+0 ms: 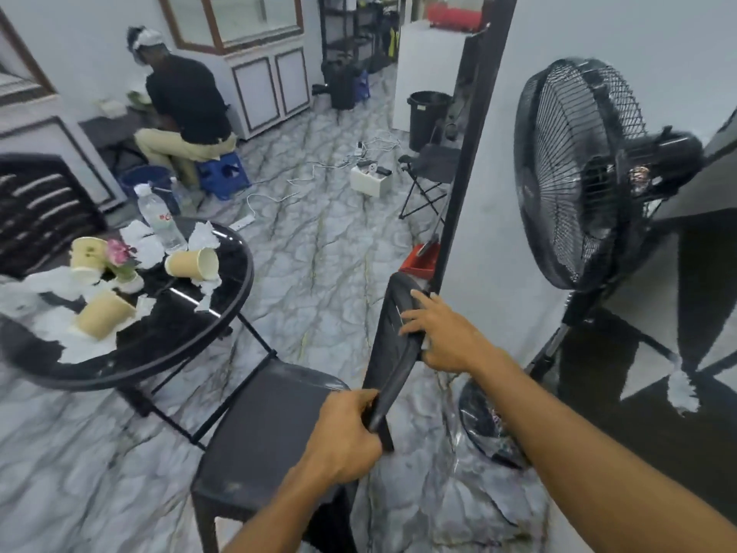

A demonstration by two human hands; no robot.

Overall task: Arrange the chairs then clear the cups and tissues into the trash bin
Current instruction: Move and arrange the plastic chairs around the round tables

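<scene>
A black chair point(263, 429) stands in front of me, its seat facing the round black glass table point(175, 345) on the left. My left hand point(343, 437) grips the near end of the chair's backrest top. My right hand point(442, 337) holds the far end of the backrest, fingers over its edge. On the table lie three paper cups, one on its side point(191, 263), one tipped point(104, 313) and one upright point(88, 253), among crumpled white tissues point(147, 241). A black trash bin point(426, 117) stands far back by a white appliance.
A large black standing fan point(578, 173) is close on my right, its base point(490, 425) just behind the chair. A person sits on a blue stool point(223, 173) at back left. Cables and a white box point(371, 181) lie on the marble floor, by a folding stool point(430, 169).
</scene>
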